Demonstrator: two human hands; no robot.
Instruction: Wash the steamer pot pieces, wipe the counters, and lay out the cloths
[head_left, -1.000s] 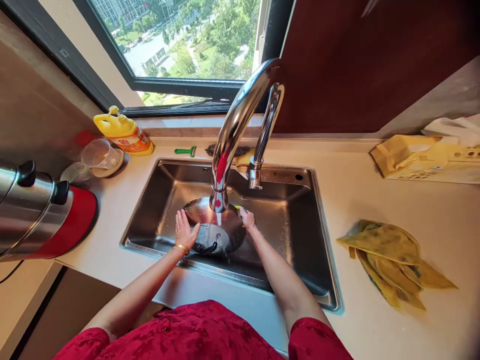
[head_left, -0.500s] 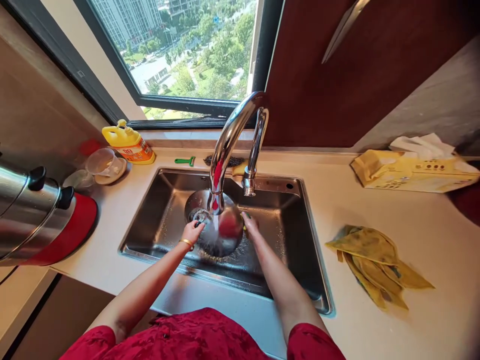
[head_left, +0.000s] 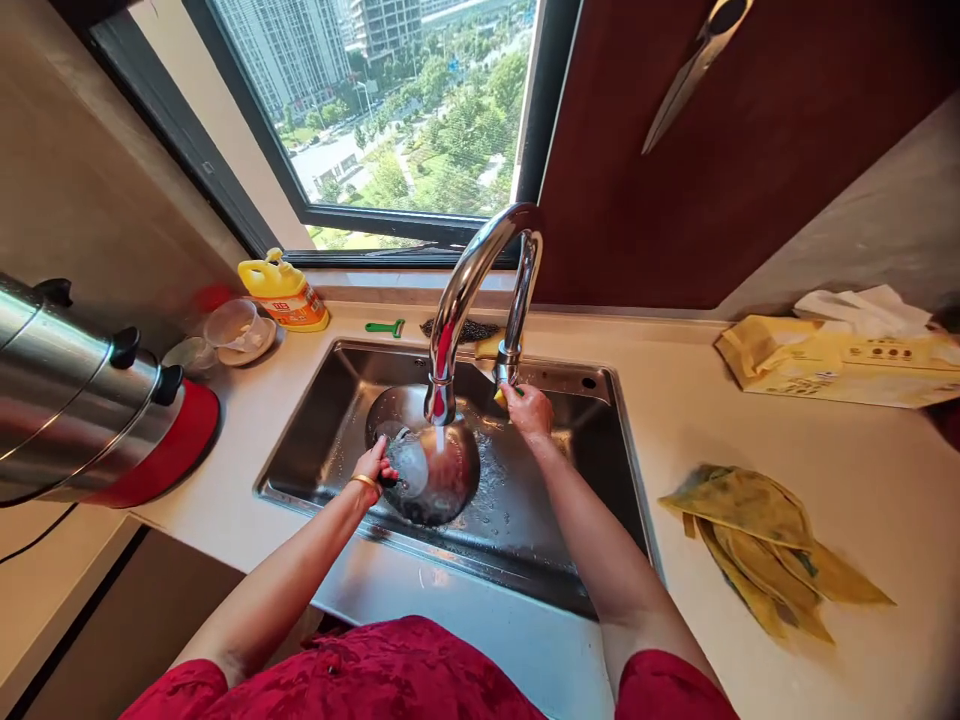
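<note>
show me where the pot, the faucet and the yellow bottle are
pot (head_left: 454, 482): head view, on its shiny rounded wall
faucet (head_left: 469, 275): head view, on the curved spout
yellow bottle (head_left: 289, 298): head view, on its body below the cap

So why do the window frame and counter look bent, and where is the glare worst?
Head view: the wide lens bows the window frame and worktop edges; daylight glares off the faucet and the wet pan held by the left hand; the right hand, gripping a sponge, looks sharp.
</note>
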